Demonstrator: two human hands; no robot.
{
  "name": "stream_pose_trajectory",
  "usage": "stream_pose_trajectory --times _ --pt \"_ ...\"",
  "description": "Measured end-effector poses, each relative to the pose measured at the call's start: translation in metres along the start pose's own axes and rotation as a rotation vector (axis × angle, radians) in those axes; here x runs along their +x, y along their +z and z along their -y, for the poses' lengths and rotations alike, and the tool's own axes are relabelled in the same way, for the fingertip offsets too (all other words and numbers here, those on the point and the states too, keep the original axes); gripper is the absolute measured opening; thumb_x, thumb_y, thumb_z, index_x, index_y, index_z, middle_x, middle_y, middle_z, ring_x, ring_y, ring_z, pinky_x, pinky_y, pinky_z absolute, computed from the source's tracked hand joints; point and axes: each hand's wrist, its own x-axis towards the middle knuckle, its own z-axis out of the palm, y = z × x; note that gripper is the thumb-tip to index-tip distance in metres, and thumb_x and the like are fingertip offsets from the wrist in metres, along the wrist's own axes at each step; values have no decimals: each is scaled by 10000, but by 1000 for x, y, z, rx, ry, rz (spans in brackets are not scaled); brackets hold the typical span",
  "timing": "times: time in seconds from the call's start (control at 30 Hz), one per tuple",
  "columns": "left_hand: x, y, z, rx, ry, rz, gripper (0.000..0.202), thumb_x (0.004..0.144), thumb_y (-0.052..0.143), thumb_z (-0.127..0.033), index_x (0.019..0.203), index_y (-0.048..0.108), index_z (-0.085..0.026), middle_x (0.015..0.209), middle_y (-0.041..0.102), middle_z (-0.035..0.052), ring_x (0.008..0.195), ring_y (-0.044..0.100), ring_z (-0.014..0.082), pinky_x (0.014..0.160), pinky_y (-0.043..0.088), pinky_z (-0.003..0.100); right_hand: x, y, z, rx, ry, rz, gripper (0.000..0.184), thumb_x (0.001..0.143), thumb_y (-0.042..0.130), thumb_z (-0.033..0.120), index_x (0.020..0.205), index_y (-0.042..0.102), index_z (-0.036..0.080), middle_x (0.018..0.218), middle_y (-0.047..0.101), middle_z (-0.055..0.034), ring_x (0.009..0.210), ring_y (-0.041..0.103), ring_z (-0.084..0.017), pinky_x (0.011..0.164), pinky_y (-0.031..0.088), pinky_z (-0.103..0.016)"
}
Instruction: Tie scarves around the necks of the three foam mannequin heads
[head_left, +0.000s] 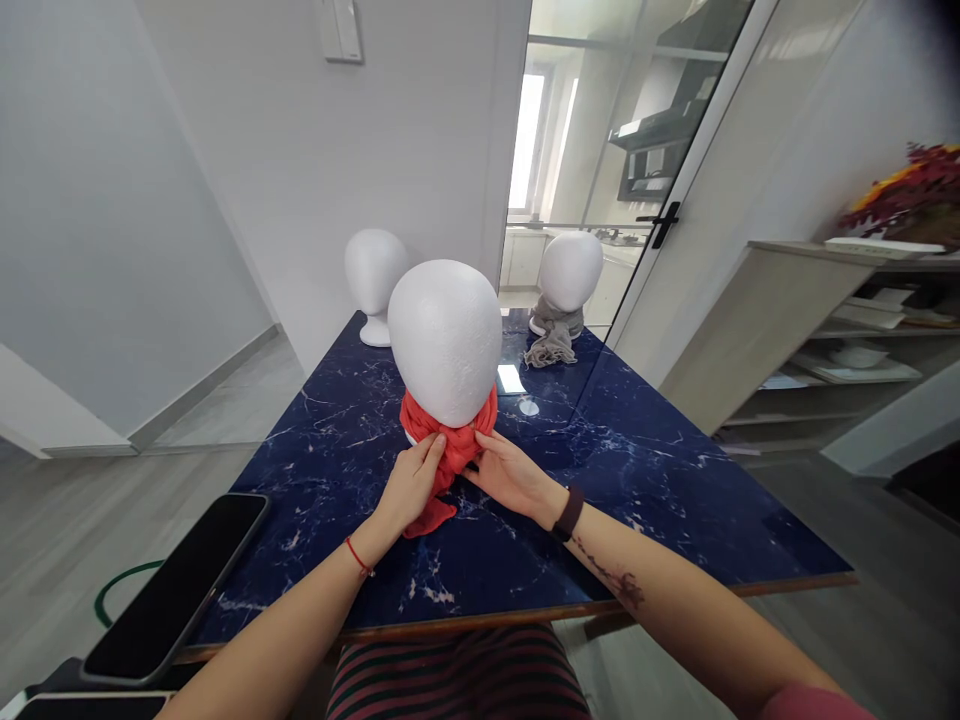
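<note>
Head view, from the left: a phone sits by the near left corner of the tabletop; what carries it is unclear, and swinging your left elbow outward could knock it. The red bracelet on your left wrist could catch thin cloth if it drags across. Behind, the left head stands bare near the far edge; shoving backward might push it off, though the gap is hard to judge. Your left hand pinches the red scarf, thumb on top. That scarf wraps the neck of the middle head, gathered in front below the chin, with one tail hanging down onto the tabletop. The foam looks light, so an uneven pull could tip or twist it; letting go too soon could loosen the gathered cloth. Your right hand pinches the scarf's other side, some fingertips hidden behind it; a slack grip there would let folds slip. Farther right, the right head wears a grey scarf, well apart from your hands and at little risk.
</note>
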Motion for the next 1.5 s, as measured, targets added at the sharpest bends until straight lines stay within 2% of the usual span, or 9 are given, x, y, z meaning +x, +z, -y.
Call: stream_pose_trajectory --times 0.2,0.43,0.63,0.77,1.0,1.13,1.3,1.4,1.5 --pt "-7 -2 -6 39 -7 -22 199 747 625 -382 664 660 -204 467 494 -33 464 384 121 537 253 222 -1 1 -1 -87 -23 -65 276 736 667 281 988 563 237 1081 637 -14 938 584 -145 851 452 -328" --pt "-10 -3 0 128 98 -93 274 712 658 -284 976 727 -265 668 674 19 539 498 135 602 338 202 0 0 -5 -192 -82 -103 297 703 680 295 952 538 219 990 621 -12 890 575 -139 829 451 -311" --pt "-11 -3 4 181 120 -70 304 730 629 -251 1019 717 -281 651 674 13 540 499 123 608 375 190 -3 -7 -7 -859 -550 -462 374 736 659 320 1022 441 218 849 516 0 746 494 -126 694 435 -272" --pt "-11 -4 3 86 89 -26 303 709 649 -242 1001 722 -279 740 704 28 606 550 135 666 404 192 -15 5 -1 -1201 -711 -369 236 827 569 304 1042 541 210 1010 495 -61 896 489 -163 774 428 -296" --pt "-12 -3 3 303 152 -7 319 800 562 -308 1090 673 -239 655 673 30 573 577 148 654 407 218 -15 7 -5 -1249 -622 -174 95 853 532 236 876 611 189 877 541 -32 785 511 -136 733 434 -265" --pt "-8 -3 4 582 85 60 440 876 390 -287 1281 521 -175 712 693 59 652 629 202 685 437 282 -16 5 -6 -1222 -657 -102 124 867 500 193 944 597 192 892 545 -39 782 518 -130 675 445 -243" --pt "-6 -5 6 694 28 113 479 902 273 -245 1340 446 -161 936 703 125 812 654 241 741 448 335 -20 10 -8 -1278 -728 78 148 892 440 162 952 566 212 1078 520 -64 1013 515 -151 884 442 -300" --pt "-6 -5 6 697 31 123 486 900 269 -236 1356 424 -172 918 704 113 781 653 226 714 444 316 -21 9 -12 -1306 -670 103 120 866 482 187 981 509 209 1087 514 -69 960 523 -147 793 472 -279" --pt "-7 -4 4 726 34 120 494 897 279 -244 1372 401 -182 825 702 94 710 644 214 663 432 295 -19 5 -17 -1311 -591 14 338 774 623 229 1061 447 196 930 517 -24 783 512 -123 676 459 -243"
